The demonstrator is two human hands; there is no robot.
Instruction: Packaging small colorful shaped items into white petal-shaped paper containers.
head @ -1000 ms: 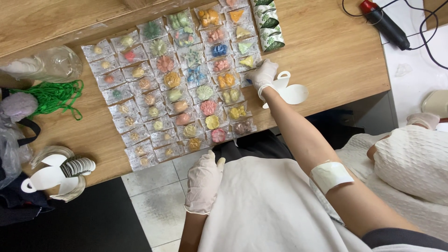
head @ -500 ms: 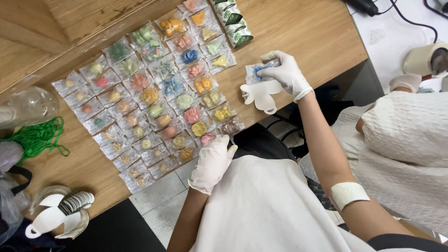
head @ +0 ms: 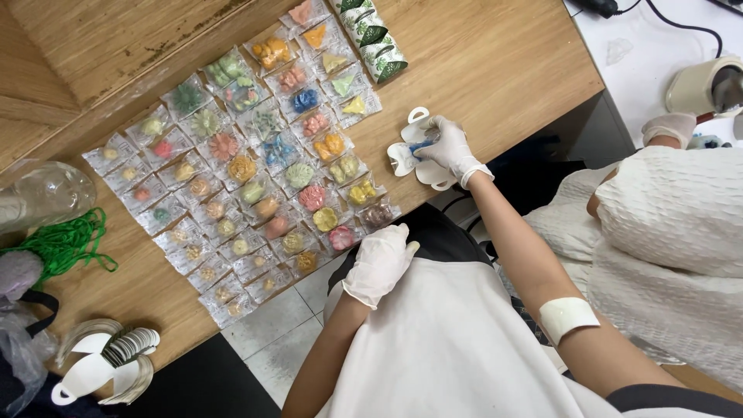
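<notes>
My right hand, in a white glove, rests on a small stack of white card pieces near the table's front edge and pinches a clear packet with something blue inside. My left hand, also gloved, hovers at the table edge with loosely curled fingers holding nothing, just beside the nearest clear packets. Rows of several clear packets with small coloured flower-shaped pieces cover the wooden table to the left of my right hand.
Green-leaf printed packs lie at the top. A clear plastic bottle, green cord and a fan of white card pieces sit at the left. Another person in white with a gloved hand works at my right.
My right hand drew back from the packet rows to the white card pieces, holding a blue packet. My left hand rose from my lap to the table edge.
</notes>
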